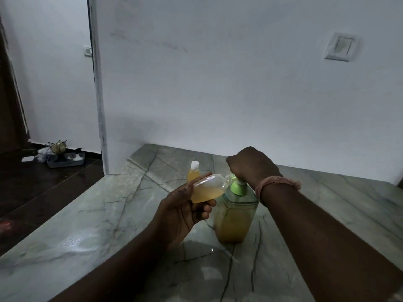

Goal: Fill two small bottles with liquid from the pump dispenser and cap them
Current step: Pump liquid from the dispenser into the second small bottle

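Observation:
A clear pump dispenser (235, 216) with a green pump top and amber liquid stands on the marble counter (109, 214). My right hand (253, 166) rests closed on top of the pump head. My left hand (185, 210) holds a small clear bottle (209, 190) tilted almost on its side, its open mouth against the green nozzle. This bottle is partly filled with amber liquid. Behind it stands a second small bottle (193, 174), upright, filled with amber liquid and wearing a white cap.
The counter meets a white wall (218, 83) at the back, with a switch plate (341, 46) at the upper right. The counter's left edge drops to a dark floor, where a grey tray (65, 162) with clutter lies.

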A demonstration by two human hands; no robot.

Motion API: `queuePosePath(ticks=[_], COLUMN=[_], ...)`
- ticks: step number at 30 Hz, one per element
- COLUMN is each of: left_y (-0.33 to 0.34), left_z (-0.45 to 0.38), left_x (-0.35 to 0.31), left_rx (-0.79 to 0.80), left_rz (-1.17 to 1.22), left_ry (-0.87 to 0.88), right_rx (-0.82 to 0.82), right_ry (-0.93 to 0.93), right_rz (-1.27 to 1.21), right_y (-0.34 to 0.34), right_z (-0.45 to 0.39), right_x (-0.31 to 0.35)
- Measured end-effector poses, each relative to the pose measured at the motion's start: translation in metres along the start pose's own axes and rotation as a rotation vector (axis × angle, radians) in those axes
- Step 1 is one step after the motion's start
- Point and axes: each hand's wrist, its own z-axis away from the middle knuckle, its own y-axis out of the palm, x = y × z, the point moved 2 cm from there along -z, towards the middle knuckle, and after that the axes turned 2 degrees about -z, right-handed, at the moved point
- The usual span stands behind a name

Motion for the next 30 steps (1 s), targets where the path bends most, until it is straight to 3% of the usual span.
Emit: queuePosePath(ticks=[5, 9, 16, 20, 30], left_y=[-0.001, -0.002, -0.002, -0.004, -0.002], left_z=[0.002, 0.0, 0.002, 0.0, 0.002], left_x=[0.001, -0.001, 0.0, 0.001, 0.0], left_rx=[-0.009, -0.008, 0.004, 0.006, -0.029], left_rz=[0.002, -0.008, 0.007, -0.003, -0.009], left_ry=[0.015, 0.014, 0.011, 0.006, 0.005], right_rx=[-0.072, -0.021, -0.064, -0.022, -0.06], right_ry=[-0.037, 0.013, -0.056, -0.008, -0.056], right_rz=[0.042, -0.028, 0.168, 0.012, 0.09], right_y=[-0.004, 0.003, -0.01, 0.003, -0.007], right_z=[0.001, 0.003, 0.007, 0.001, 0.001], right_x=[0.002, -0.001, 0.011, 0.001, 0.007])
